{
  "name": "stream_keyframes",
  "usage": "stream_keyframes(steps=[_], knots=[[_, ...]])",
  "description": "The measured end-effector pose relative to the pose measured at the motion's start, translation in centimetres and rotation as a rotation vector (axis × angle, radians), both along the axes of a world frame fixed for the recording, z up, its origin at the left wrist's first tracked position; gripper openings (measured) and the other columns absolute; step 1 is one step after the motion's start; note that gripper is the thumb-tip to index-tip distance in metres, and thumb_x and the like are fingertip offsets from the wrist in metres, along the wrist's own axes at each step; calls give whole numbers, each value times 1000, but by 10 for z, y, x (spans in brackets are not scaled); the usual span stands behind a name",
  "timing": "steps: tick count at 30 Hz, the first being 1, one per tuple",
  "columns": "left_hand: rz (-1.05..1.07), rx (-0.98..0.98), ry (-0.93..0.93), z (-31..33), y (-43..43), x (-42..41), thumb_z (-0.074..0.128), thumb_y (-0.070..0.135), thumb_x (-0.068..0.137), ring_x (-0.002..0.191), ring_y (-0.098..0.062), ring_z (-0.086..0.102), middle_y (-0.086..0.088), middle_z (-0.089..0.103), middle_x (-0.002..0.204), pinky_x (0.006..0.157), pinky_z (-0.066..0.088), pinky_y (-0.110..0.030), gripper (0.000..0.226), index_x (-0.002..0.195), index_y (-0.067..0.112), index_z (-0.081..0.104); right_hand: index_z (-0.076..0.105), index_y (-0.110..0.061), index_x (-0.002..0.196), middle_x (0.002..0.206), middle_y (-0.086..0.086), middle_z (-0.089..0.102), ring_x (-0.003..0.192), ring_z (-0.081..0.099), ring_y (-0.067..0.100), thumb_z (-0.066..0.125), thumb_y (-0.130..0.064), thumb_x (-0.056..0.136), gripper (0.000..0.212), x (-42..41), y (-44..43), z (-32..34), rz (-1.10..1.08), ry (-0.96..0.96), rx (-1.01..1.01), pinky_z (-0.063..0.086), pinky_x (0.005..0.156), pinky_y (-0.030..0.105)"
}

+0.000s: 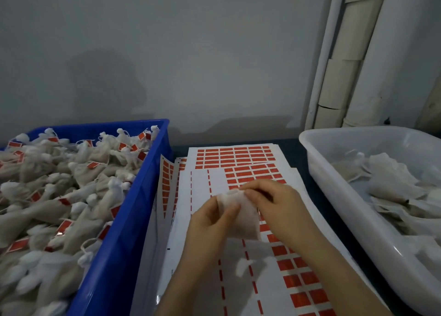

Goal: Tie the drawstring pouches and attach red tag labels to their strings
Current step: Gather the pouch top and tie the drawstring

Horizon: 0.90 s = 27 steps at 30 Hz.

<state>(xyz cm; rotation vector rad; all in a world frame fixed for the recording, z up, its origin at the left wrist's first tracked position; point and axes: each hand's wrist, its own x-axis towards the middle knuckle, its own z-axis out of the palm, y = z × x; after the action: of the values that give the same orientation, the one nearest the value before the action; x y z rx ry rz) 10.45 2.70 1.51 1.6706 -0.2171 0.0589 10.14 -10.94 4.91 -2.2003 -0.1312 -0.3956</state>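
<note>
A small white drawstring pouch is held above the label sheets in the middle of the view. My left hand grips its left side, thumb across the front. At the pouch's top edge, my right hand pinches the fabric with its fingertips. Sheets of red tag labels lie on the table under both hands; several columns on the nearest sheet are peeled bare. The pouch's string is not visible.
A blue crate on the left is heaped with tied pouches bearing red tags. On the right, a translucent white tub holds untied pouches. A grey wall and pale cardboard tubes stand behind the table.
</note>
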Motion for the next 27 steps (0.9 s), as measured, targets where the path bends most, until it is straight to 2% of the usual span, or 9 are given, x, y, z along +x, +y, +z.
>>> stream_keyframes(steps=[2,6,8,13,17,19,21,24,27], knots=[[55,28,-28,-4,-1,2,60,52,67,82,1,65,15,71,83,58,52,-8,35,90,27,67,56,-40,85,88,-22,56,76,53,-3,56,-28,85,12,2,0,-11,-19,1,71,37,67,5],[171,8,64,-8,-2,6,68,37,75,80,-11,64,13,68,87,61,49,-15,15,85,25,66,53,-43,70,76,-30,55,71,57,-3,62,-30,81,19,1,-9,-21,-63,18,139,36,58,5],[191,-3,103,-9,-5,5,68,37,76,81,-14,63,11,67,90,61,51,-18,15,86,26,64,54,-44,69,75,-29,57,69,59,-4,62,-31,80,19,-1,-13,-23,-49,33,146,37,54,3],[197,-14,129,-9,-6,2,64,40,79,82,-17,63,8,65,95,55,51,-15,19,92,26,61,54,-46,68,72,-30,58,69,60,-10,61,-32,81,20,-6,-14,-28,-42,29,160,38,44,-1],[196,-22,163,-8,-6,2,64,40,79,85,-21,62,2,64,97,73,59,-38,23,94,24,59,52,-46,68,75,-31,55,71,57,-7,61,-30,82,22,-7,-13,-29,-56,-7,137,36,52,-1],[173,-3,162,-8,-6,1,68,38,76,86,-21,62,2,64,97,77,59,-42,22,93,26,58,51,-45,68,75,-32,54,71,56,-9,61,-30,81,23,-7,-12,-30,-46,-18,134,36,50,-2],[126,21,134,-8,-7,0,72,39,73,87,-19,64,8,65,97,74,60,-35,25,93,32,59,50,-46,67,74,-32,53,70,55,-9,61,-29,81,24,-7,-10,-30,-25,-25,134,37,49,-4],[104,70,93,-7,-8,-3,72,42,70,84,-12,66,20,67,91,63,55,-15,21,89,40,62,49,-46,67,75,-33,52,70,55,-8,62,-28,81,26,-9,-6,-31,3,-39,141,36,51,-7],[102,51,95,-8,-9,-3,71,42,70,85,-11,67,15,71,91,66,56,-16,21,89,36,67,48,-48,68,76,-33,50,69,54,-8,62,-26,81,28,-9,-5,-31,17,-59,140,34,52,-9]])
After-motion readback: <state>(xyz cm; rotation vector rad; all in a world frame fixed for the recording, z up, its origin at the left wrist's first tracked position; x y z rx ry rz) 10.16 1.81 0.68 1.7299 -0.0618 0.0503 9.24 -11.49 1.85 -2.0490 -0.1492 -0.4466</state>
